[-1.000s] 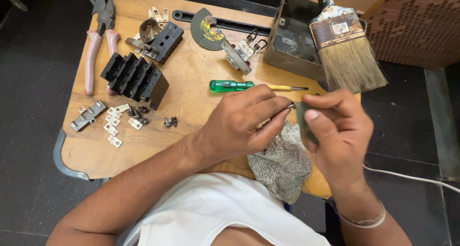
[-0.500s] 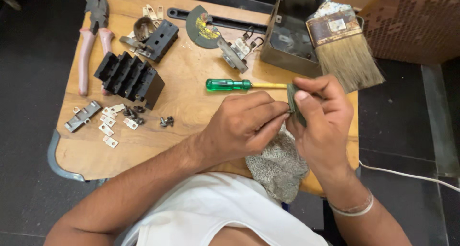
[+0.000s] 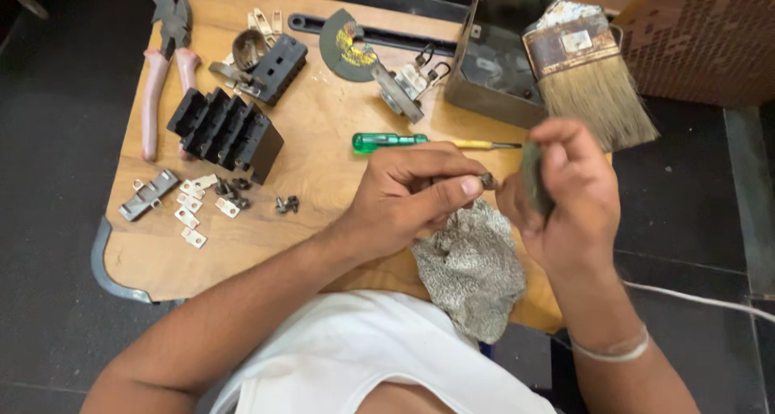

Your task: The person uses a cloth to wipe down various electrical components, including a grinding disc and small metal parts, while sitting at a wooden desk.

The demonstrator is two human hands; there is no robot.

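My left hand (image 3: 408,192) pinches a small metal part (image 3: 487,180) between thumb and fingers, over the front edge of a wooden table (image 3: 323,180). My right hand (image 3: 565,192) is closed around a small grey-green pad (image 3: 533,180) held upright against that part. A grey speckled cloth (image 3: 472,273) hangs below both hands, off the table edge. A green-handled screwdriver (image 3: 395,141) lies just beyond my left hand.
A black terminal block (image 3: 226,131) and a smaller black block (image 3: 278,67) sit at the left, with pink-handled pliers (image 3: 161,75). Small metal plates (image 3: 190,212) and screws (image 3: 286,204) lie near the front left. A metal box (image 3: 492,59) and a wide paintbrush (image 3: 593,75) stand at back right.
My right hand has shifted slightly right and turned, with the pad now upright against the part. My left hand keeps its pinch.
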